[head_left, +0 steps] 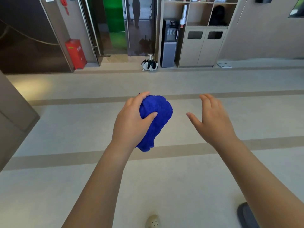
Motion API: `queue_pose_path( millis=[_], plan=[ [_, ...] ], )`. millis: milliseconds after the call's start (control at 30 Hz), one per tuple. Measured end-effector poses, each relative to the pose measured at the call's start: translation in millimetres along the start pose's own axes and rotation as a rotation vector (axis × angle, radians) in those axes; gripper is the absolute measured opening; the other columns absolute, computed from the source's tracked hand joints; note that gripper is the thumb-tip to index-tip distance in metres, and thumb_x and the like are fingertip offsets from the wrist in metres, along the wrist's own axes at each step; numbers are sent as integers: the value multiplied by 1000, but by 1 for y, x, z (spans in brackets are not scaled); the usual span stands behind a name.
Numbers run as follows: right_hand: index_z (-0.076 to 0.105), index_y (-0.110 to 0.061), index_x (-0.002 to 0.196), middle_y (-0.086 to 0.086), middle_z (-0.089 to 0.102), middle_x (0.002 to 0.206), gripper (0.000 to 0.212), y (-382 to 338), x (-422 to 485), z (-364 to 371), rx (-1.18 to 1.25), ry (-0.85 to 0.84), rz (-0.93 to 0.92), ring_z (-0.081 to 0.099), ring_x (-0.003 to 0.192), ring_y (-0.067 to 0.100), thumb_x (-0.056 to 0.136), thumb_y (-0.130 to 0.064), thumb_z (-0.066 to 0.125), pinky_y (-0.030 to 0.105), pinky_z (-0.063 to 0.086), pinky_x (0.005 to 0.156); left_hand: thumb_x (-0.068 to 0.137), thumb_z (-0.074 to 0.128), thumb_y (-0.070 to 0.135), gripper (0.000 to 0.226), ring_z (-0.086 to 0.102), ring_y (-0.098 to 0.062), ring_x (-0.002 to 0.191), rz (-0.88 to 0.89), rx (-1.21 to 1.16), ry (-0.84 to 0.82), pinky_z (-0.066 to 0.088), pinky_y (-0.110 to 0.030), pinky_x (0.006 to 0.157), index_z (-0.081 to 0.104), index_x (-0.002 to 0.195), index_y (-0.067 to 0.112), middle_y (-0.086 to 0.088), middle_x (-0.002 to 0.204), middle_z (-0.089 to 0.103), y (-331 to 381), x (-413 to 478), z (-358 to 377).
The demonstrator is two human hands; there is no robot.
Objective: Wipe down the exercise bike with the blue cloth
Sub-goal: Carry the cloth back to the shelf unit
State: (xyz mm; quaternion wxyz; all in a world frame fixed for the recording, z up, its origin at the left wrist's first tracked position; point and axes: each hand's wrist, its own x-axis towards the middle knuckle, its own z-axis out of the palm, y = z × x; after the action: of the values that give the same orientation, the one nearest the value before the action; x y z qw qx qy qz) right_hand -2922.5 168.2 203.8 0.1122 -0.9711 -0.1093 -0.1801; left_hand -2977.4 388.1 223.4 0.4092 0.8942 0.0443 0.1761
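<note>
A person's two bare forearms reach forward over a pale, smooth floor [65, 132] crossed by darker tan bands. The left hand [131, 122] grips the blue cloth [156, 119], bunched into a soft, nubby ball with a loose tail hanging below the wrist; fingers curl over its top and the thumb presses into its front. The right hand [212, 117] is spread wide and holds nothing, just beside the cloth to its right and not touching it.

Far beyond the cloth, against the back wall, stands a beige cabinet [202, 46]. Its upper part is open cubbies: one holds a dark rounded thing too blurred to name, and a white tube-shaped dispenser [183, 15] hangs at its left edge. Its lower doors each have a dark slot opening; what lies inside cannot be seen. Left of the cabinet is a tall black and grey water dispenser [169, 43]. A folded black-and-white umbrella [149, 64] lies on the floor beside it, before dark glass doors [125, 25]. Further left a boxy red cabinet [75, 53] stands against a brown wall.

Between the cloth and the back wall the floor is open and wide. Below the cloth, at the bottom edge, show the toe of a pale perforated shoe [153, 221] and, to the right, a dark rounded object [246, 216] cut off by the frame. The exercise bike cannot be identified.
</note>
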Motion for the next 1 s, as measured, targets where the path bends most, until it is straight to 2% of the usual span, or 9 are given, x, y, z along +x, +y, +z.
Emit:
queue_pose_path(
  millis=[167,333,467,767,1000],
  plan=[
    [36,-6,142,10,38,148,65,23,80,28,22,8,11,32,137,24,93,-46,50,36,30,111,88,65,32,54,43,-1,102,9,1,-11,35,-22,82,43,136,42,16,126,48,-1,94,36],
    [40,-9,141,7,41,146,62,59,133,41,90,58,93,35,135,22,94,-48,45,35,32,108,88,65,32,54,42,0,100,45,-18,-66,34,-21,83,43,137,41,20,118,46,9,169,73],
    [43,-8,138,7,44,143,60,92,178,57,110,83,113,38,132,22,94,-49,42,36,34,106,87,66,32,54,41,4,104,50,-63,-92,34,-20,88,45,136,41,23,123,46,11,220,108],
    [40,-12,140,4,42,144,58,181,311,111,181,13,101,36,134,20,95,-49,42,36,34,105,88,66,33,53,43,0,100,32,-15,-93,34,-18,81,44,135,43,20,119,47,26,345,206],
    [41,-13,139,3,44,143,57,269,428,142,209,-58,87,38,132,21,94,-48,43,37,35,104,87,66,33,53,44,0,100,-23,-1,-114,35,-21,83,44,134,44,21,117,46,51,456,295]
  ],
)
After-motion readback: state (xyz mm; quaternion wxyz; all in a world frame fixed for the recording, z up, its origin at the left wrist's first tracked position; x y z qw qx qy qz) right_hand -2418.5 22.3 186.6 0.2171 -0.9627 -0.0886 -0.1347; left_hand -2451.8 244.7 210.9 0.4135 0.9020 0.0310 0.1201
